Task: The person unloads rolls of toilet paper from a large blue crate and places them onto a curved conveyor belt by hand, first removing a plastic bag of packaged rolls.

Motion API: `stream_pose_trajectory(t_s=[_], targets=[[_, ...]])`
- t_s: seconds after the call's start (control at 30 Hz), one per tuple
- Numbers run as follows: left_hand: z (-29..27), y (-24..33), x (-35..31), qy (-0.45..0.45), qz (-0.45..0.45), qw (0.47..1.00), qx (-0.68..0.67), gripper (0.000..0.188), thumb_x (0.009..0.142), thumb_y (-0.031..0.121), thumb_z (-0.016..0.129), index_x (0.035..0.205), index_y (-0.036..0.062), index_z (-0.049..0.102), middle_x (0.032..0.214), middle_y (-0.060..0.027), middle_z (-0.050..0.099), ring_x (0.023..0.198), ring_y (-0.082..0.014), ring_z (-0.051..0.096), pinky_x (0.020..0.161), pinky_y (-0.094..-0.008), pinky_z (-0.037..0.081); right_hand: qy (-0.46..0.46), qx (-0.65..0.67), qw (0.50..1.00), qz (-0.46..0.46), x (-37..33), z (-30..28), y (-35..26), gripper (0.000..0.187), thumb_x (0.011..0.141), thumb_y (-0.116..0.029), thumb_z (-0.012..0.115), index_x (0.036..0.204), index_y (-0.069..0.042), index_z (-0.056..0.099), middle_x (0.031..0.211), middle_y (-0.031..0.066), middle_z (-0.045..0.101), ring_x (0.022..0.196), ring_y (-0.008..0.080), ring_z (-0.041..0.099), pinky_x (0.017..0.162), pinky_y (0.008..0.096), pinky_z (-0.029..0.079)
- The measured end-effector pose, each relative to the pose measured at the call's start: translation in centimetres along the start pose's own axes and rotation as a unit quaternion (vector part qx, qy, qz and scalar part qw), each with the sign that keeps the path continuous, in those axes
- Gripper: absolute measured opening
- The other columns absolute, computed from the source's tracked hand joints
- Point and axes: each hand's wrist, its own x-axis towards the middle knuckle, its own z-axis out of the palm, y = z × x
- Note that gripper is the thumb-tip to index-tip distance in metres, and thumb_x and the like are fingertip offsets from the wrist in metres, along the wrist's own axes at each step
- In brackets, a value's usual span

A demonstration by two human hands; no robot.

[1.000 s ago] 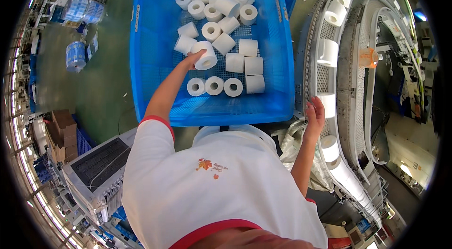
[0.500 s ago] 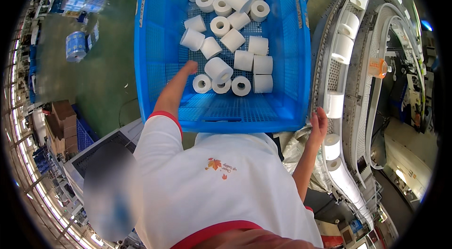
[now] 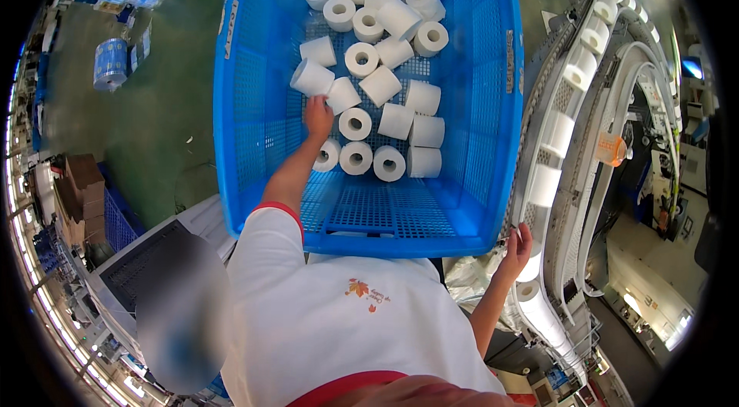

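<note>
In the head view, the left hand (image 3: 317,116) reaches down into a large blue plastic crate (image 3: 477,84) with perforated walls and floor; its fingers rest among the white paper rolls (image 3: 382,84) heaped in the far half of the crate, touching one roll (image 3: 341,95) that lies tilted on its side, though whether the fingers are closed round it or merely laid on it cannot be told from here; more rolls stand upright in a row just nearer the person, their hollow cores facing up; the near part of the crate floor is bare mesh. The right hand (image 3: 517,247) is off the crate's right corner, fingers loosely spread and holding nothing, just beside a white roll on the curved conveyor (image 3: 573,111); that conveyor sweeps along the right side of the crate, carrying a line of single rolls between its rails. The person wears a white shirt with red trim (image 3: 339,322); to the left lies a green floor (image 3: 146,122) with wrapped blue packs (image 3: 108,65), and cardboard boxes (image 3: 77,191) stand near the lower left.
</note>
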Motion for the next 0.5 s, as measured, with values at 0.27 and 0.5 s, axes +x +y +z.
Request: stream_pose_trajectory(t_s=[0.27, 0.5], targets=[[2.2, 2.8, 11.2, -0.008, 0.112, 0.994, 0.019, 0.035, 0.063, 0.003, 0.056, 0.098, 0.0067, 0.053, 0.100, -0.0117, 0.052, 0.098, -0.0303, 0.048, 0.084, -0.0385, 0.040, -0.009, -0.027, 0.999, -0.028, 0.2, 1.0, 0.7, 0.036, 0.083, -0.005, 0.051, 0.118, 0.000, 0.045, 0.108, 0.0091, 0.051, 0.094, 0.0131, 0.050, 0.078, 0.0237, 0.040], [6.9, 5.4, 14.3, -0.080, 0.090, 0.993, 0.013, 0.031, 0.062, 0.006, 0.058, 0.093, 0.0079, 0.055, 0.101, -0.0109, 0.052, 0.099, -0.0277, 0.048, 0.083, -0.0389, 0.040, 0.028, -0.080, 0.995, -0.051, -0.7, 1.1, 0.3, 0.034, 0.083, -0.004, 0.051, 0.117, -0.002, 0.047, 0.108, 0.0089, 0.052, 0.093, 0.0133, 0.051, 0.076, 0.0238, 0.041]])
